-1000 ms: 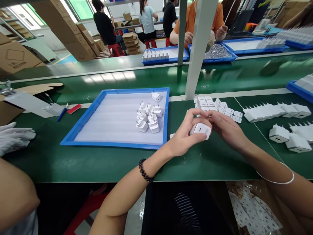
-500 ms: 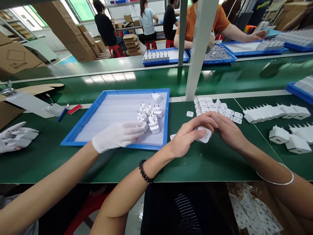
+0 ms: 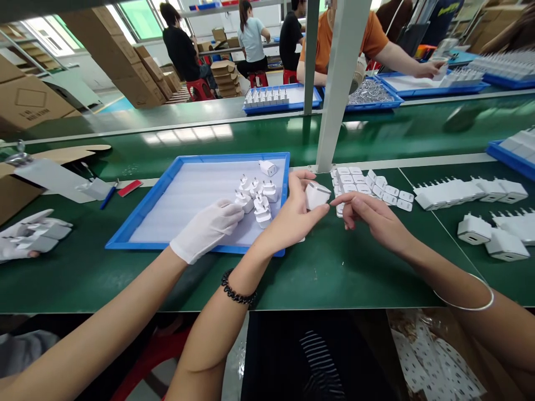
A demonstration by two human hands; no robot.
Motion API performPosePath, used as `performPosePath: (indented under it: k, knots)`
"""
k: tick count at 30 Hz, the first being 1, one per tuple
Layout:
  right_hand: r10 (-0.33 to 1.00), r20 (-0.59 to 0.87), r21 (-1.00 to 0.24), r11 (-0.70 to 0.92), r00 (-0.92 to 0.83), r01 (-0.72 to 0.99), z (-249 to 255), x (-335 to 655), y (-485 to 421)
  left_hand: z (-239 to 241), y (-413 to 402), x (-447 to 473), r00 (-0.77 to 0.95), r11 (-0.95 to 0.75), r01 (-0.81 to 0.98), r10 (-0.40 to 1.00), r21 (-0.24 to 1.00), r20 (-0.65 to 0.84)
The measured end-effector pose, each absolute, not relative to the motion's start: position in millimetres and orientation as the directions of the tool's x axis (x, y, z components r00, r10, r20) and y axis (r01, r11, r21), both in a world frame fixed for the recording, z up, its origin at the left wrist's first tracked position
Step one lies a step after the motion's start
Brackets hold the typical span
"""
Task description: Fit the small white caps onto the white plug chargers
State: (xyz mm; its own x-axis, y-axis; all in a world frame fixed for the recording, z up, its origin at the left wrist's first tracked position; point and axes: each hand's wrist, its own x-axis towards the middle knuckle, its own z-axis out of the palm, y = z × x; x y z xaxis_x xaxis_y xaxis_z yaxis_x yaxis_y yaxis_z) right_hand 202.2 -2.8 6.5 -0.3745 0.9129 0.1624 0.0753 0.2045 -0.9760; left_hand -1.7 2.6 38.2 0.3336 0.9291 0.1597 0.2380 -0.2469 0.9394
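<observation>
My left hand (image 3: pixel 292 220) grips a white charger plug (image 3: pixel 315 195) and holds it just right of the blue tray (image 3: pixel 137 223). My right hand (image 3: pixel 368 214) hovers beside it over the green mat, fingers loosely extended and apart, holding nothing. A small pile of white charger plugs (image 3: pixel 257 195) lies at the tray's right side. Flat white label pieces (image 3: pixel 368 182) lie in rows behind my right hand.
A co-worker's white-gloved hand (image 3: pixel 207 228) reaches into the tray from the left; another gloved hand (image 3: pixel 29 236) rests at far left. More chargers (image 3: pixel 472 192) lie to the right. A white post (image 3: pixel 338 83) stands behind. People sit across the green belt.
My left hand lifted the charger and carried it left toward the tray. My right hand let go of it. The gloved hand moved further into the tray toward the pile.
</observation>
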Motion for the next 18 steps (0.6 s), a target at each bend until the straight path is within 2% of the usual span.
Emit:
performPosePath:
  k: [3, 6, 12, 18]
  knots:
    - [0.908, 0.169, -0.963, 0.236, -0.382, 0.134, 6.0, 201.3, -3.1, 38.7, 8.9, -9.1, 0.144, -0.378, 0.550, 0.922, 0.745, 0.360]
    - [0.898, 0.152, -0.953, 0.244, -0.413, 0.182, 5.6, 200.4, -4.5, 37.5, 17.0, -16.6, 0.049, -0.340, 0.780, 0.870, 0.526, 0.490]
    - [0.878, 0.104, -0.935, 0.246, -0.466, 0.256, 8.7, 198.5, -7.6, 37.2, 23.1, -26.7, 0.044, -0.162, 0.951, 0.914, 0.264, 0.403]
    - [0.867, 0.106, -0.939, 0.248, -0.487, 0.237, 11.9, 197.4, -9.5, 38.4, 18.0, -22.5, 0.065, -0.134, 0.975, 0.934, 0.175, 0.351]
